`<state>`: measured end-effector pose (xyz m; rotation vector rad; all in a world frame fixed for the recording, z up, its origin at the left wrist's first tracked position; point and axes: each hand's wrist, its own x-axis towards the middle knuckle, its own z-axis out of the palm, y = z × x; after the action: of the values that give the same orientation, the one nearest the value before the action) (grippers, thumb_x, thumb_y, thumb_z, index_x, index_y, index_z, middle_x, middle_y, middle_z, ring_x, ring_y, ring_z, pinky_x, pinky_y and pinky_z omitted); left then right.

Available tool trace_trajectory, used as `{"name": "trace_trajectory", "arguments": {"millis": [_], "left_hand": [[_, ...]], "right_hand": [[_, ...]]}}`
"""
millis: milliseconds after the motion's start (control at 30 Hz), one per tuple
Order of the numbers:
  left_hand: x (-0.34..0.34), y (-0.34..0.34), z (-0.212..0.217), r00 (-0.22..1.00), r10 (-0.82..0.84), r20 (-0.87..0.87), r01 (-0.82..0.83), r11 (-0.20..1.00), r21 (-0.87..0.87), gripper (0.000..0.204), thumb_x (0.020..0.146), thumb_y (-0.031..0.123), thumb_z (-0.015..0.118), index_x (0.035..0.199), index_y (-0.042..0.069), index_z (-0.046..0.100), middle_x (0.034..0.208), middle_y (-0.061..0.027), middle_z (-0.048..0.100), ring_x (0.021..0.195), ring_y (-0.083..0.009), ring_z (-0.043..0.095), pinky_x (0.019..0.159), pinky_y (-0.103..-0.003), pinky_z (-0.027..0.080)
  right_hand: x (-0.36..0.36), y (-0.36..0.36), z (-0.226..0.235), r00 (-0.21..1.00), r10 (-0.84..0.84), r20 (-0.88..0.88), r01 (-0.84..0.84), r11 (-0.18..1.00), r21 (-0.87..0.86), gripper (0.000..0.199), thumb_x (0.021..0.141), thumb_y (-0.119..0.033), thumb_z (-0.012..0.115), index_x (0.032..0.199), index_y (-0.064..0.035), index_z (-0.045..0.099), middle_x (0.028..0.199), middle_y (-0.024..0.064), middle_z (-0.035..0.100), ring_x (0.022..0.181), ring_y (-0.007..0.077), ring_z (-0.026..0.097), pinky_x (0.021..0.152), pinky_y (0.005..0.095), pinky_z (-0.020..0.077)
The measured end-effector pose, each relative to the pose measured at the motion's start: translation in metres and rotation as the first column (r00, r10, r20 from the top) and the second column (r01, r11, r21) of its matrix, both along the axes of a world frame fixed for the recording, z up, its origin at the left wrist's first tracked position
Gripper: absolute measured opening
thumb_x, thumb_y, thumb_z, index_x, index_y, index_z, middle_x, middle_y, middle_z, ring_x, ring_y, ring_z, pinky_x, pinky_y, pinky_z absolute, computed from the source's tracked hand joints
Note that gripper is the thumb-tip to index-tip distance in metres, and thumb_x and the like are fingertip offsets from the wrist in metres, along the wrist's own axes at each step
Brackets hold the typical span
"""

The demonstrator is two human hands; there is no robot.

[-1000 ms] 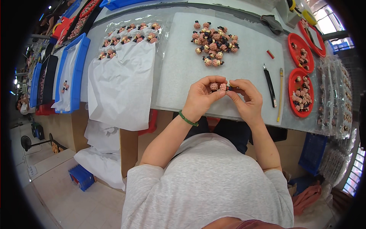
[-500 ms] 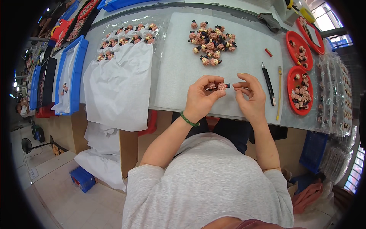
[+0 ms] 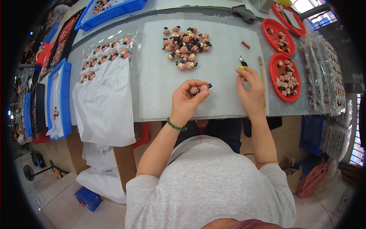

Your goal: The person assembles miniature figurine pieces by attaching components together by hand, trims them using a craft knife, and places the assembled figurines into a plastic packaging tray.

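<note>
My left hand (image 3: pixel 187 100), with a green bracelet at the wrist, holds two small pink figurines with black parts (image 3: pixel 199 88) pinched at its fingertips above a white mat (image 3: pixel 225 89). My right hand (image 3: pixel 251 91) is off to the right, its fingers closed round a black pen-like tool with a yellow tip (image 3: pixel 242 64) that lies near the mat's right edge. A heap of several similar pink and black figurines (image 3: pixel 185 45) lies on the mat beyond both hands.
Red trays (image 3: pixel 285 76) with figurines sit at the right, next to packed clear bags (image 3: pixel 324 72). A yellow stick (image 3: pixel 262 82) and a small red piece (image 3: pixel 246 44) lie near the tool. White bags with figurines (image 3: pixel 103 87) and blue trays (image 3: pixel 57 99) are at the left.
My hands have parted: the right one moved away to the right and up onto the black tool, while the left kept the figurines and stayed near the mat's middle.
</note>
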<state>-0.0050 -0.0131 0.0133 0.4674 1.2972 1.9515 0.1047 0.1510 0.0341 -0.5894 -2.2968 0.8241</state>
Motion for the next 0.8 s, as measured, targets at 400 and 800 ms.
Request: {"name": "trace_trajectory", "arguments": {"millis": [400, 800], "left_hand": [[0.006, 0.010, -0.007, 0.998, -0.008, 0.067, 0.007, 1.000, 0.014, 0.023, 0.077, -0.001, 0.063, 0.097, -0.004, 0.053, 0.086, -0.0068, 0.059, 0.073, -0.0100, 0.057, 0.067, -0.023, 0.050], [0.005, 0.009, -0.014, 0.998, 0.015, 0.058, -0.018, 0.998, 0.053, 0.027, 0.082, 0.003, 0.059, 0.108, -0.003, 0.054, 0.094, -0.0069, 0.061, 0.076, -0.0092, 0.057, 0.068, -0.023, 0.050]], "right_hand": [[-0.001, 0.034, -0.015, 0.961, -0.168, 0.221, 0.069, 0.916, 0.396, 0.033, 0.078, 0.005, 0.049, 0.111, -0.0021, 0.054, 0.094, 0.0170, 0.058, 0.088, 0.0329, 0.054, 0.077, 0.0381, 0.0425], [-0.011, -0.018, 0.016, 0.969, 0.243, 0.048, -0.247, 0.941, 0.231, 0.017, 0.076, -0.002, 0.061, 0.093, -0.0013, 0.060, 0.078, 0.0104, 0.058, 0.067, 0.0251, 0.055, 0.061, 0.0328, 0.0446]]}}
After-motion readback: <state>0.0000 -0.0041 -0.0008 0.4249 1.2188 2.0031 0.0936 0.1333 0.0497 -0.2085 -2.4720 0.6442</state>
